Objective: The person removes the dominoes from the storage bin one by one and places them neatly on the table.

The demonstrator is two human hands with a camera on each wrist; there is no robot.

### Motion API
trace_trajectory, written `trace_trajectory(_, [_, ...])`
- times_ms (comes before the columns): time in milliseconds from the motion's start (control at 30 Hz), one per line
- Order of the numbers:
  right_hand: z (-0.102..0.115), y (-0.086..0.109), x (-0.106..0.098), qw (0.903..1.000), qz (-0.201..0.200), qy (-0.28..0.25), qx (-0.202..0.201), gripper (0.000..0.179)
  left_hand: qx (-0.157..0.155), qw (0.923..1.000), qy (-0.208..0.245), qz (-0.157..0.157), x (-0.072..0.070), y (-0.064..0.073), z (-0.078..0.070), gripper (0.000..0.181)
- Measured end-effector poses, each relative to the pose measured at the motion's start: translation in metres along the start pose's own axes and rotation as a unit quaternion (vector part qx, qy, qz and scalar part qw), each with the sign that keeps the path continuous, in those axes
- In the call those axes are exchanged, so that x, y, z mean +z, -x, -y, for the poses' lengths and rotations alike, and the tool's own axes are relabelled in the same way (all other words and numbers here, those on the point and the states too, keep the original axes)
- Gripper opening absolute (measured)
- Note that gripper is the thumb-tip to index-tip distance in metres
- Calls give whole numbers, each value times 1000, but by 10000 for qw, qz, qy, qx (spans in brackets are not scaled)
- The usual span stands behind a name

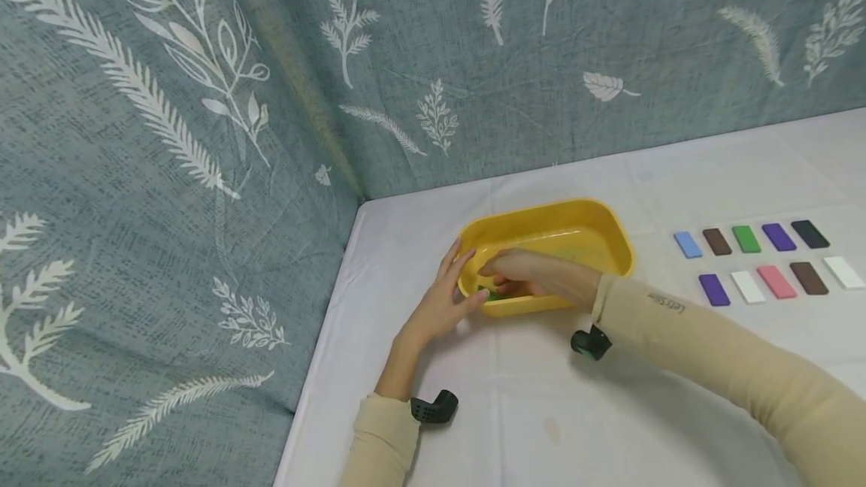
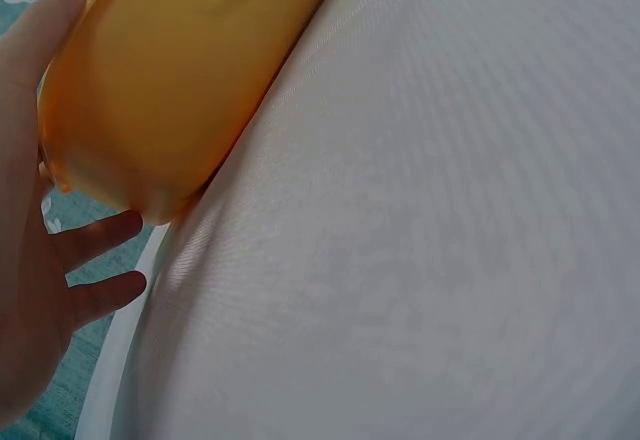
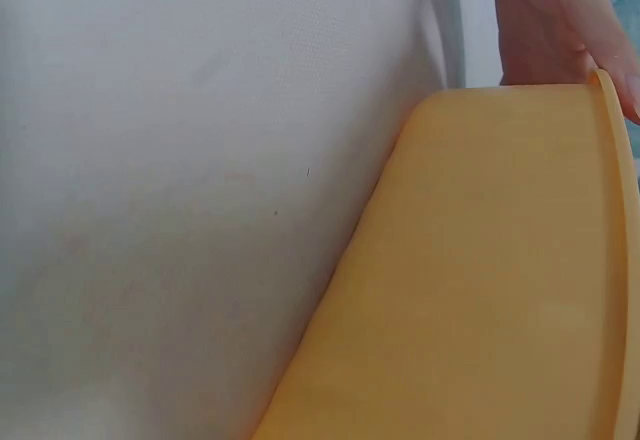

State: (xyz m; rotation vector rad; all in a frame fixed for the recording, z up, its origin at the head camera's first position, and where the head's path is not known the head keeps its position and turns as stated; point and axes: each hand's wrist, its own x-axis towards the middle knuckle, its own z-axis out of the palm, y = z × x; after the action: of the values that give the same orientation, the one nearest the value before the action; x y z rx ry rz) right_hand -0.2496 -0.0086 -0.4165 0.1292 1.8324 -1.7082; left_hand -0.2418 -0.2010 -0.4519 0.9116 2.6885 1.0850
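A yellow plastic tub [image 1: 555, 214] stands on the white cloth. My left hand [image 1: 440, 307] holds its left end, thumb over the rim at the near corner; in the left wrist view two other fingers [image 2: 105, 295] spread out low beside the tub's end wall. My right hand [image 1: 524, 273] reaches down inside the tub over the near wall, fingers bent at the left end. Right under those fingers shows a bit of a green piece [image 1: 490, 294], mostly hidden; I cannot tell whether they pinch it. The right wrist view shows mainly the tub's outer wall [image 3: 480, 260].
To the right of the tub lie two rows of small flat rectangular blocks, among them a light blue block [image 1: 688, 245], a green block [image 1: 747, 239] and a pink block [image 1: 776, 282]. A leaf-patterned curtain [image 1: 514, 96] borders the table at the back and left.
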Motion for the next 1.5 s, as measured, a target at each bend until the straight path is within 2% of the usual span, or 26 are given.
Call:
trace_trajectory(200, [-2, -9, 6, 9982, 157, -560, -157, 54, 9, 10000, -17, -14, 0, 1, 2, 87])
trace_trajectory(467, [-3, -13, 12, 9966, 98, -796, -189, 54, -47, 10000, -57, -32, 1, 2, 4, 87])
trace_trajectory(1233, [-7, -21, 14, 9957, 327, -826, -276, 61, 17, 10000, -79, 4, -1, 5, 4, 86])
trace_trajectory(1500, [-7, -16, 7, 9967, 151, -730, -328, 64, 10, 9999, -113, 5, -2, 5, 4, 86])
